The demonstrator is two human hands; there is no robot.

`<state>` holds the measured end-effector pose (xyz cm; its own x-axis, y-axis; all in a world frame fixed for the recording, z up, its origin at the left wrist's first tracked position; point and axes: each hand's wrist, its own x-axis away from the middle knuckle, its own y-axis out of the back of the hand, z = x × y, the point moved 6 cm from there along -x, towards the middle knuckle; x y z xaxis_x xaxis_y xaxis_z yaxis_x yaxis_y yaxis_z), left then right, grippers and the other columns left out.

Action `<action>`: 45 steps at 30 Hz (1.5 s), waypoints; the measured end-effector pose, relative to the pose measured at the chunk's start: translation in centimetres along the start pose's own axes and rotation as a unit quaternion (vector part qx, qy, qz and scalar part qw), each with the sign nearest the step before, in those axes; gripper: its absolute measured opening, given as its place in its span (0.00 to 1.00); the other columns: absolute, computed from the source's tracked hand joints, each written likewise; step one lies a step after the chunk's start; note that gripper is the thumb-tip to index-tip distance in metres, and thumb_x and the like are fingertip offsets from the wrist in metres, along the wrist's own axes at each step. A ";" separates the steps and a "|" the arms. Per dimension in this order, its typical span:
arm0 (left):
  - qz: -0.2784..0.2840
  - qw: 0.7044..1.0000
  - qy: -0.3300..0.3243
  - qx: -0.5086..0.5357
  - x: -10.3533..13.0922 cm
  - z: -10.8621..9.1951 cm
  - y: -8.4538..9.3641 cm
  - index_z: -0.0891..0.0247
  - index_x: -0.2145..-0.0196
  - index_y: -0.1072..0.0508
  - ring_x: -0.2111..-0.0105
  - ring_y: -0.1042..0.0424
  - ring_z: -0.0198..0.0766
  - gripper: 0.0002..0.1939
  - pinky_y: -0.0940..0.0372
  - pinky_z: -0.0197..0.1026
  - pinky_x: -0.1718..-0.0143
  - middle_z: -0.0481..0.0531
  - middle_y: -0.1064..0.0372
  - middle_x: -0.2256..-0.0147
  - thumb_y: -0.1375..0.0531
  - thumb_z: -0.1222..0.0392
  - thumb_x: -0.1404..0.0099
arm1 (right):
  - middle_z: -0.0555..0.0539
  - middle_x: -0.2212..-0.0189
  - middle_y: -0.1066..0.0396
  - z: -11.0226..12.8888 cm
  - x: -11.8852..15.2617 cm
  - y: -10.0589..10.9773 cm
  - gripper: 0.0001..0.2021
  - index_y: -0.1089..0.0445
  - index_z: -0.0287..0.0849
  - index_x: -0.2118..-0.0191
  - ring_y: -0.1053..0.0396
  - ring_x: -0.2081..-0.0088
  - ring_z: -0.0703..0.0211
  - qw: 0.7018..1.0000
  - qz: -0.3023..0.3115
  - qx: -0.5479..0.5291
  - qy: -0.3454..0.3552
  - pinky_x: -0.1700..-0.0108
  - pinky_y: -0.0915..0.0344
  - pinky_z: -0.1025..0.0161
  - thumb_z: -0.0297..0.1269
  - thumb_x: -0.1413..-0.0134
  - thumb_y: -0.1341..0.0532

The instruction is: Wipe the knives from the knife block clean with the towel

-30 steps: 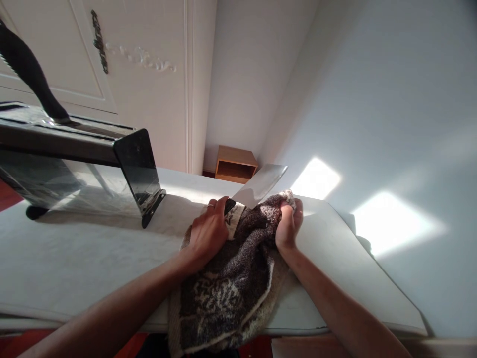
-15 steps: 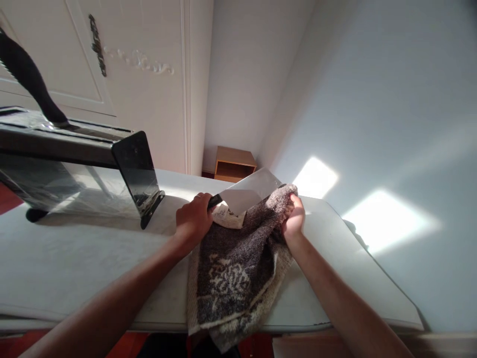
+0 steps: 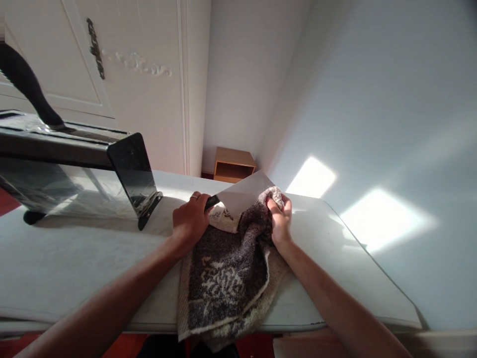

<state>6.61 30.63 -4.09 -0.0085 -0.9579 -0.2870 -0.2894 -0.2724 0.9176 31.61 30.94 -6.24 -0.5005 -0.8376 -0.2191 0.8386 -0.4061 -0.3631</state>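
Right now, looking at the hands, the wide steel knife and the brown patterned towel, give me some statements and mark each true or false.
1. The left hand grips the dark handle of a broad steel cleaver. True.
2. The right hand lies flat and empty on the white tabletop. False: it is bunched in the brown patterned towel against the blade.
3. The towel hangs over the table's near edge. True.
4. The small wooden cabinet stands on the table. False: it sits on the floor behind.
5. The black glossy appliance is left of the hands. True.

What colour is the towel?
Dark brown towel with a cream leafy pattern and border, seen in the head view.
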 end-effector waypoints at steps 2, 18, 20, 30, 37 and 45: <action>-0.002 1.000 0.005 0.012 0.0 0.0 0.0 0.57 0.53 0.32 0.62 0.28 0.47 0.14 0.43 0.43 0.71 0.52 0.33 0.52 0.50 0.53 0.32 | 0.51 0.67 0.27 -0.4 0.1 0.0 0.27 0.38 0.43 0.54 0.29 0.68 0.61 0.999 -0.009 -0.012 -0.049 0.63 0.32 0.61 0.40 0.62 0.30; -0.002 0.958 0.018 0.286 -0.3 -0.1 -0.7 0.60 0.59 0.33 0.60 0.30 0.43 0.12 0.36 0.43 0.60 0.51 0.30 0.60 0.42 0.55 0.41 | 0.52 0.72 0.24 -0.9 2.4 -2.8 0.19 0.26 0.44 0.63 0.28 0.71 0.61 0.973 0.123 -0.076 -0.178 0.67 0.30 0.65 0.31 0.69 0.28; 0.040 0.943 0.009 0.331 -0.3 -0.4 -1.1 0.59 0.60 0.35 0.66 0.28 0.41 0.14 0.35 0.42 0.64 0.49 0.29 0.63 0.41 0.50 0.41 | 0.52 0.72 0.24 -0.8 2.2 -2.7 0.18 0.26 0.44 0.64 0.28 0.72 0.60 0.973 0.123 -0.079 -0.176 0.68 0.30 0.65 0.31 0.69 0.28; 0.138 0.840 0.012 0.525 0.5 -1.8 -1.2 0.59 0.61 0.41 0.82 0.33 0.32 0.25 0.37 0.34 0.81 0.42 0.32 0.75 0.35 0.44 0.46 | 0.51 0.74 0.24 -0.9 2.3 -3.1 0.19 0.25 0.42 0.66 0.28 0.72 0.59 0.970 0.153 -0.040 -0.186 0.67 0.30 0.63 0.33 0.71 0.27; 0.042 0.858 0.043 0.511 0.5 -1.1 -0.2 0.62 0.62 0.37 0.83 0.42 0.26 0.22 0.45 0.31 0.82 0.43 0.35 0.74 0.35 0.46 0.46 | 0.51 0.74 0.25 -1.1 2.3 -3.1 0.18 0.26 0.41 0.65 0.29 0.72 0.60 0.965 0.165 -0.015 -0.201 0.68 0.31 0.64 0.34 0.70 0.29; -0.019 0.891 0.018 0.452 0.0 0.1 -0.1 0.61 0.54 0.31 0.73 0.33 0.34 0.18 0.38 0.37 0.70 0.49 0.31 0.67 0.44 0.48 0.36 | 0.52 0.73 0.29 -0.3 0.6 -1.1 0.17 0.33 0.41 0.62 0.32 0.72 0.61 0.995 0.080 0.015 -0.062 0.68 0.35 0.63 0.42 0.58 0.33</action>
<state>6.53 30.70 -4.25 0.0447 -0.9563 -0.2890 -0.9425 -0.1363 0.3052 30.36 31.01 -6.22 -0.3321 -0.9300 -0.1574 0.9122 -0.2742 -0.3044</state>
